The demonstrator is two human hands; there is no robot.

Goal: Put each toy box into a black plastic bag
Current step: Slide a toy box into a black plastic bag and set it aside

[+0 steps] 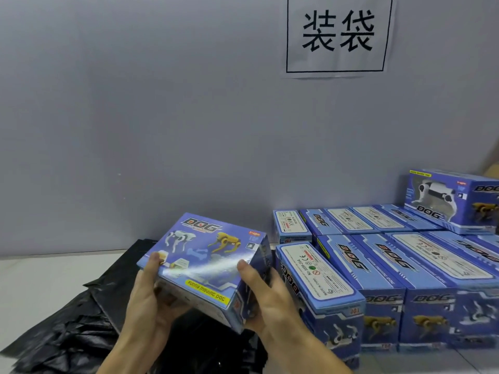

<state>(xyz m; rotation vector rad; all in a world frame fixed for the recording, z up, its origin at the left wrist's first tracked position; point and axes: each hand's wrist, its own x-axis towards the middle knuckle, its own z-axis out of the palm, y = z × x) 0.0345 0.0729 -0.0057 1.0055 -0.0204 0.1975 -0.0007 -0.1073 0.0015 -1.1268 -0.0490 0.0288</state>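
Two bare hands hold a blue "DOG" toy box (208, 263) above a heap of black plastic bags (70, 327) at a packing bench. The left hand (147, 300) grips the box's near-left corner, thumb on the printed top face and fingers curled underneath; the right hand (266, 295) clasps the right end, thumb on top and fingers wrapped round the side. The box is held clear of the surface, tilted with its far edge raised, its long axis running roughly left to right between the two hands. The bags lie directly below and to the left of it, so the left hand is the nearer one to them; no bag mouth can be seen open, and one will probably have to be freed and spread before the box can go in end first. To the right, just beside the held box, rows of identical toy boxes (378, 282) stand packed together on the white tabletop (40, 276), one more box (456, 201) stacked on top at the far right. Behind, a paper sign (339, 33) with two Chinese characters hangs on the grey wall (135, 103).
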